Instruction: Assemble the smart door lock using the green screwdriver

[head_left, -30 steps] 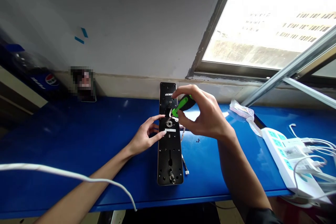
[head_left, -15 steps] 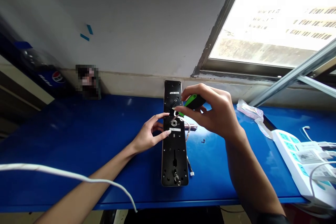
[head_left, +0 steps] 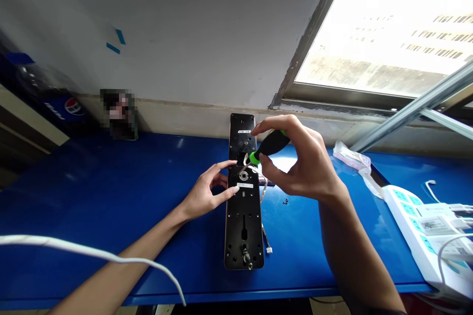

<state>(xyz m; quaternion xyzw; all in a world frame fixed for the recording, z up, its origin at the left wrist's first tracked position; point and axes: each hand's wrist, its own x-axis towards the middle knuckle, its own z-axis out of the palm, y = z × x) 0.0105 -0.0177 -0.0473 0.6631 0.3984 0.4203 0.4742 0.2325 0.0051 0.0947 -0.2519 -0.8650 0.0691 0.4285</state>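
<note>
A long black door-lock panel [head_left: 244,229] lies on the blue table with its hole-dotted side up. My left hand [head_left: 207,188] grips its left edge, thumb and index finger resting on top near the middle and the other fingers curled beside the edge. In my right hand [head_left: 301,157] is a black and green screwdriver [head_left: 272,143], tilted with its shaft pointing down left. Its tip is close to the panel's left edge, just above the round silver spindle hole [head_left: 243,176]; contact with a screw is too small to make out. A white cable [head_left: 264,184] loops off the panel's right side.
Several tiny dark screws [head_left: 286,201] lie right of the panel, and a small white connector [head_left: 269,250] near its lower end. A white power strip [head_left: 406,226] with plugs stands at right beside a plastic bag [head_left: 351,157]. A loose white cable [head_left: 92,252] crosses my left forearm.
My right hand has shifted its grip, fingers now further back on the screwdriver handle, showing more of the green collar. My left hand stays on the panel; the view has shifted slightly.
</note>
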